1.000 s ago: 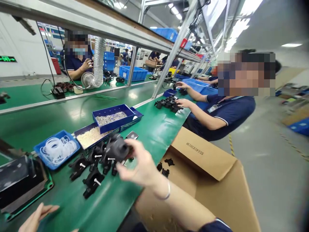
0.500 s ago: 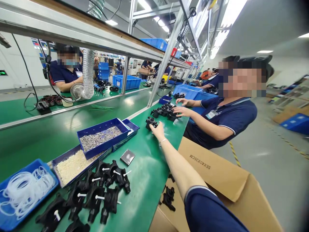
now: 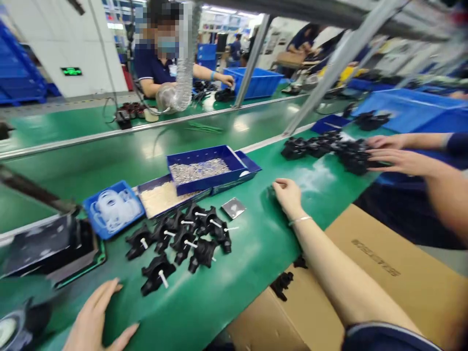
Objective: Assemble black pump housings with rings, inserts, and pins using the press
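Observation:
My left hand [image 3: 97, 319] is open over the green bench at the lower left, thumb and fingers apart and empty. The nearest piece to it is a black plastic housing [image 3: 157, 274] with a white pin sticking out. Farther off, several similar black housings [image 3: 185, 239] with white pins lie grouped together. Beyond them, my right hand [image 3: 288, 197] hovers low over the bench, fingers curled in, with nothing visible in them. A small square metal plate [image 3: 234, 208] lies to its left. Dark rounded equipment with a pale disc [image 3: 7, 331] shows at the left edge, partly cut off.
A blue bin of screws [image 3: 201, 170], a bin of cream pieces [image 3: 163, 197] and a blue tray of clear rings [image 3: 115, 209] line the bench. A co-worker's hands [image 3: 398, 153] touch black parts [image 3: 325, 146] at right. A cardboard box [image 3: 387, 248] stands below the edge.
My right hand has come away from the black part at the far end and drawn back. My left hand has come into view. The view has swung left and down.

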A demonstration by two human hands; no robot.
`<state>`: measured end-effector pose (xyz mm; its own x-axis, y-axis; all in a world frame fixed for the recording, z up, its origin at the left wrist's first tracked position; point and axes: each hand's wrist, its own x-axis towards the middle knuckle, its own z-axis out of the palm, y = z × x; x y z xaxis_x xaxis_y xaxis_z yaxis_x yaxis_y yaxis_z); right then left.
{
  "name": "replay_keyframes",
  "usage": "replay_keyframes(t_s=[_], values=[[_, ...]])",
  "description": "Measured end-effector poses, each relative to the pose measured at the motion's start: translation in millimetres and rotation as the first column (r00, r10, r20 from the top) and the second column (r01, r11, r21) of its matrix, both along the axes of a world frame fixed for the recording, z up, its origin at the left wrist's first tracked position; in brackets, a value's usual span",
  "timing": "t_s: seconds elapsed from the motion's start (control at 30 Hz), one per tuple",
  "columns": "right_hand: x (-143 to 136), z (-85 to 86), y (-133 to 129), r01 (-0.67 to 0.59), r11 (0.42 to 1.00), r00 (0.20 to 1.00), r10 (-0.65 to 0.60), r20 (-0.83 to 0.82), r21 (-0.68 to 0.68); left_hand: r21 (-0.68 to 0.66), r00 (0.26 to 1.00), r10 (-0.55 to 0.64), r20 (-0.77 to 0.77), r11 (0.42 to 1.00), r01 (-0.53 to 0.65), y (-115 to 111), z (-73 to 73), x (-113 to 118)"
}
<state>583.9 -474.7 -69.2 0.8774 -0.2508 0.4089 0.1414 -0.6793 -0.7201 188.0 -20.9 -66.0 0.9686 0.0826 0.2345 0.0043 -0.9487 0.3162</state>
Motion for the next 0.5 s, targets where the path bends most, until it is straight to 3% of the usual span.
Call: replay_keyframes(t_s=[0.13, 0.17, 0.2, 0.27, 0.3, 0.33, 0.43, 0.5], values=[[-85.4, 44.4, 55.6, -0.232, 0.972, 0.962, 0.235, 0.137, -0.032, 0.037, 0.998, -0.019, -0.054, 0.999, 0.021, -9.3, 0.9, -1.6], [-112.3, 56.4, 75.3, -0.378, 0.919, 0.899, 0.393, 0.193, -0.11, 0.031, 0.998, -0.015, -0.054, 0.999, 0.017, -14.5, 1.1, 3.0], [-139.2, 66.5, 96.6, -0.546, 0.817, 0.794, 0.575, 0.197, -0.185, 0.02, 0.999, -0.011, -0.052, 1.0, 0.012, -21.0, 1.3, 8.0], [-186.4, 77.3, 140.2, -0.806, 0.507, 0.504, 0.858, 0.093, -0.307, -0.004, 0.999, -0.015, -0.045, 1.0, 0.015, -37.1, 2.9, 16.4], [-204.4, 77.5, 160.4, -0.85, 0.407, 0.42, 0.907, 0.035, -0.335, -0.012, 0.999, -0.026, -0.042, 1.0, 0.025, -45.4, 4.8, 18.5], [-217.9, 74.5, 178.3, -0.867, 0.348, 0.372, 0.928, 0.0, -0.358, -0.014, 0.999, -0.04, -0.036, 0.999, 0.04, -52.6, 8.0, 18.7], [-235.1, 53.4, 214.7, -0.869, 0.292, 0.332, 0.943, -0.031, -0.399, 0.044, 0.998, -0.056, -0.01, 0.997, 0.056, -58.3, 26.9, 7.1], [-234.2, 37.7, 226.2, -0.874, 0.253, 0.293, 0.955, -0.037, -0.414, 0.123, 1.0, 0.026, 0.013, 0.992, -0.028, -43.0, 46.2, -8.8]])
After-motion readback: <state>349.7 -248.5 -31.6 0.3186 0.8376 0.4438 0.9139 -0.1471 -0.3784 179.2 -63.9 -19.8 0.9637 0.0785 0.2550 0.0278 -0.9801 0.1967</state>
